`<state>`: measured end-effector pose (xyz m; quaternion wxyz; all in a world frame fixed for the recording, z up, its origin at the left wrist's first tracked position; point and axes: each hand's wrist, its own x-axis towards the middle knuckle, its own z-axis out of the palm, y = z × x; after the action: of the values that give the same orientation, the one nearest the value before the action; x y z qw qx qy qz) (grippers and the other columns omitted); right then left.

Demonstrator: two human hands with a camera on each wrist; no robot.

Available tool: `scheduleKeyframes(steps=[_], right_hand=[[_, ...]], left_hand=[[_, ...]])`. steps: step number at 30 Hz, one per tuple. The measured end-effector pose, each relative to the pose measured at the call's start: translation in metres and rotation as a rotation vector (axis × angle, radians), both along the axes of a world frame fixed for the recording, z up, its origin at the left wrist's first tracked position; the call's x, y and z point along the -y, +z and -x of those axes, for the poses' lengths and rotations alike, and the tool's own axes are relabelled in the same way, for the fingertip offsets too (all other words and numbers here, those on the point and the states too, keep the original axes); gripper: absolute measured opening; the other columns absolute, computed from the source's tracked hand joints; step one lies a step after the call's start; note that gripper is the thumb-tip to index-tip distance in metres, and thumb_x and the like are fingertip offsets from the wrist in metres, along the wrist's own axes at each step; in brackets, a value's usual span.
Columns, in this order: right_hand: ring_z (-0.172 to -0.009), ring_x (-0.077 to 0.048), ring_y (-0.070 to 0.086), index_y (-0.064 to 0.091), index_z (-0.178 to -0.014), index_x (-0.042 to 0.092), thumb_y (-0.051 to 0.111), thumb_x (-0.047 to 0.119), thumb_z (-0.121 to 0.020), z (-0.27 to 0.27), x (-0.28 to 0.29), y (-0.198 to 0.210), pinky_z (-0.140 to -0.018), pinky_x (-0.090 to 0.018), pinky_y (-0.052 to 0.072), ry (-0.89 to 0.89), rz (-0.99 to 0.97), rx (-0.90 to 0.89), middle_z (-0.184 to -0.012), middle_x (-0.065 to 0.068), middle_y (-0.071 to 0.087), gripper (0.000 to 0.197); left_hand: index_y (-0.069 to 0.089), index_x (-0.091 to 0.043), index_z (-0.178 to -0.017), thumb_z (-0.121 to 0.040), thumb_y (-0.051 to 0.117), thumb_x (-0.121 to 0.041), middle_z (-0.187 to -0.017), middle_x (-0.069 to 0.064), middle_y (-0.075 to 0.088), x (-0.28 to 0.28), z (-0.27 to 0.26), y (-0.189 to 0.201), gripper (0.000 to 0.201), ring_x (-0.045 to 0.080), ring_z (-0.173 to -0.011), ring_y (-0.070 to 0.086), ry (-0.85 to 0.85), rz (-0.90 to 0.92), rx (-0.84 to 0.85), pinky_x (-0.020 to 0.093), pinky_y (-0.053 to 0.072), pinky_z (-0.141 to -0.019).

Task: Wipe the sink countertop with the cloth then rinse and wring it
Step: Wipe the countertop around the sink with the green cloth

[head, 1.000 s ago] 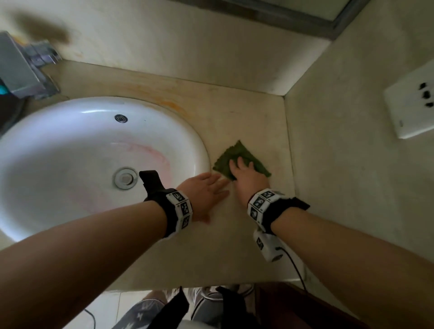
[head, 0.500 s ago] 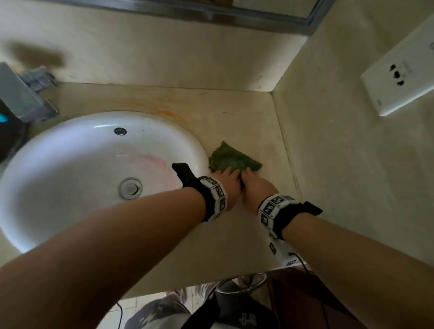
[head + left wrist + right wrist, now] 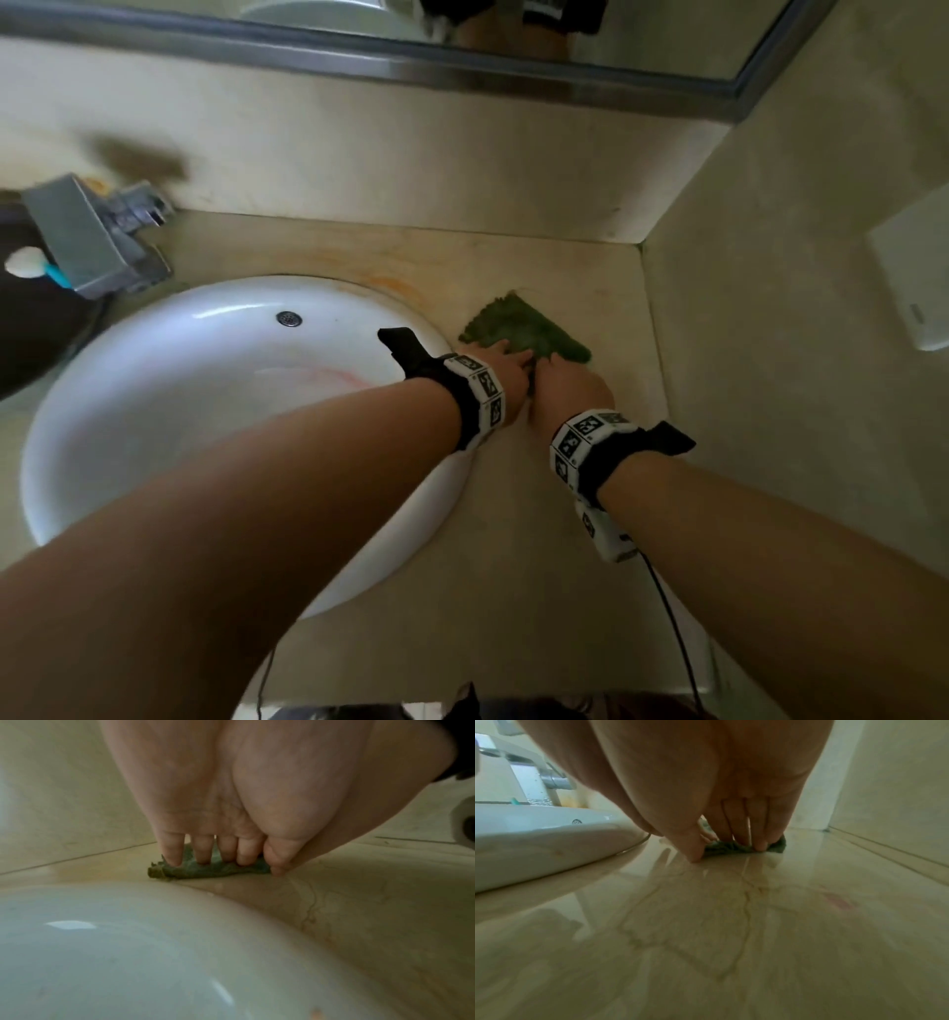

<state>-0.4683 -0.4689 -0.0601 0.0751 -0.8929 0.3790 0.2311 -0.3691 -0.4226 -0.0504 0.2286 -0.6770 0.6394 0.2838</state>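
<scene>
A crumpled green cloth (image 3: 518, 329) lies on the beige stone countertop (image 3: 513, 539), just right of the white sink's (image 3: 179, 411) rim. My left hand (image 3: 500, 365) and right hand (image 3: 567, 380) sit side by side on its near edge. In the left wrist view, the left hand's (image 3: 223, 860) straight fingers press down on the cloth (image 3: 205, 871), thumb tip on the counter. In the right wrist view, the right hand (image 3: 731, 841) does the same on the cloth (image 3: 726, 847). The counter in front of it shines wet.
A chrome faucet (image 3: 87, 241) stands at the sink's back left. The side wall with a white socket plate (image 3: 914, 277) closes the right. A mirror frame (image 3: 462, 67) runs above the back wall. A wrist cable (image 3: 672, 627) hangs over the counter's front edge.
My left hand has moved right from the bare counter onto the cloth, next to my right hand. The cloth has bunched up a little under both hands.
</scene>
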Motion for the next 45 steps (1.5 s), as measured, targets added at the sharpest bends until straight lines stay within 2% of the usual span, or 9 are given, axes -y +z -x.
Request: scheduleKeyframes(steps=[2, 6, 11, 20, 23, 26, 31, 40, 45], right_hand=[[-0.108, -0.029, 0.057, 0.058, -0.113, 0.011, 0.045, 0.019, -0.096, -0.012, 0.004, 0.001, -0.086, -0.038, 0.046, 0.029, 0.108, 0.034, -0.120, -0.012, 0.058, 0.023], [-0.100, -0.029, 0.059, 0.054, -0.107, 0.013, 0.043, 0.020, -0.097, -0.028, 0.013, 0.002, -0.072, -0.036, 0.044, 0.048, 0.161, 0.063, -0.112, -0.012, 0.055, 0.017], [-0.098, -0.030, 0.060, 0.054, -0.110, 0.012, 0.044, 0.024, -0.097, -0.056, 0.012, 0.001, -0.071, -0.034, 0.043, -0.035, 0.086, 0.080, -0.113, -0.012, 0.057, 0.020], [-0.077, -0.022, 0.057, 0.060, -0.084, 0.012, 0.050, 0.022, -0.088, -0.105, -0.018, 0.002, -0.066, -0.027, 0.039, -0.286, -0.085, 0.473, -0.082, -0.002, 0.060, 0.015], [-0.111, -0.031, 0.055, 0.057, -0.117, 0.013, 0.053, 0.038, -0.082, -0.080, -0.020, -0.005, -0.088, -0.038, 0.049, -0.427, -0.042, 0.385, -0.118, -0.011, 0.059, 0.043], [-0.146, -0.028, 0.015, 0.016, -0.151, 0.007, 0.046, 0.044, -0.093, -0.070, -0.022, -0.012, -0.115, -0.041, 0.023, -0.444, -0.116, 0.200, -0.158, -0.012, 0.015, 0.075], [-0.148, -0.031, 0.000, -0.002, -0.150, -0.004, 0.029, 0.042, -0.101, -0.083, -0.017, -0.016, -0.121, -0.039, 0.001, -0.283, -0.097, 0.029, -0.160, -0.019, -0.001, 0.074], [-0.146, -0.038, -0.008, -0.008, -0.153, 0.012, 0.048, 0.056, -0.091, -0.082, 0.012, -0.027, -0.119, -0.041, 0.002, -0.184, -0.147, 0.046, -0.160, -0.012, -0.012, 0.095], [-0.145, -0.041, -0.014, -0.015, -0.151, 0.012, 0.040, 0.059, -0.093, -0.083, 0.013, -0.026, -0.121, -0.045, 0.000, -0.126, -0.134, -0.034, -0.159, -0.014, -0.019, 0.093]], left_hand=[[0.011, -0.025, -0.154, -0.097, 0.047, -0.032, -0.162, -0.006, -0.002, -0.003, -0.010, 0.000, 0.069, 0.031, -0.147, 0.005, -0.012, 0.014, 0.027, 0.053, 0.020, -0.115], [0.012, -0.027, -0.154, -0.096, 0.048, -0.035, -0.162, -0.005, 0.003, -0.012, -0.028, -0.001, 0.069, 0.032, -0.147, 0.006, -0.016, 0.095, 0.063, 0.051, 0.016, -0.117], [0.016, -0.020, -0.153, -0.096, 0.046, -0.027, -0.161, 0.001, 0.008, -0.023, -0.052, 0.007, 0.065, 0.031, -0.148, 0.002, 0.041, 0.176, 0.045, 0.049, 0.015, -0.118], [0.017, -0.005, -0.151, -0.097, 0.036, -0.014, -0.160, 0.011, 0.014, -0.034, -0.100, 0.022, 0.058, 0.028, -0.148, 0.008, 0.188, 0.345, -0.070, 0.042, 0.020, -0.118], [0.012, -0.007, -0.153, -0.100, 0.037, -0.024, -0.162, 0.010, 0.003, -0.022, -0.086, 0.010, 0.061, 0.028, -0.148, 0.004, 0.146, 0.263, -0.095, 0.041, 0.016, -0.119], [0.006, -0.012, -0.154, -0.102, 0.034, -0.028, -0.162, 0.008, -0.006, -0.009, -0.085, -0.010, 0.061, 0.028, -0.148, -0.001, 0.180, 0.206, -0.062, 0.044, 0.015, -0.119], [0.006, -0.017, -0.154, -0.103, 0.023, -0.043, -0.162, 0.005, -0.009, 0.004, -0.104, -0.023, 0.060, 0.026, -0.148, -0.005, 0.179, 0.147, -0.062, 0.045, 0.013, -0.119], [0.012, -0.010, -0.153, -0.103, 0.022, -0.036, -0.161, 0.013, 0.001, -0.021, -0.183, -0.029, 0.057, 0.033, -0.148, 0.003, 0.324, 0.183, -0.012, 0.048, 0.017, -0.118], [0.013, -0.011, -0.153, -0.102, 0.014, -0.039, -0.160, 0.016, -0.002, -0.021, -0.166, -0.019, 0.058, 0.038, -0.147, 0.001, 0.177, 0.151, -0.009, 0.053, 0.020, -0.116]])
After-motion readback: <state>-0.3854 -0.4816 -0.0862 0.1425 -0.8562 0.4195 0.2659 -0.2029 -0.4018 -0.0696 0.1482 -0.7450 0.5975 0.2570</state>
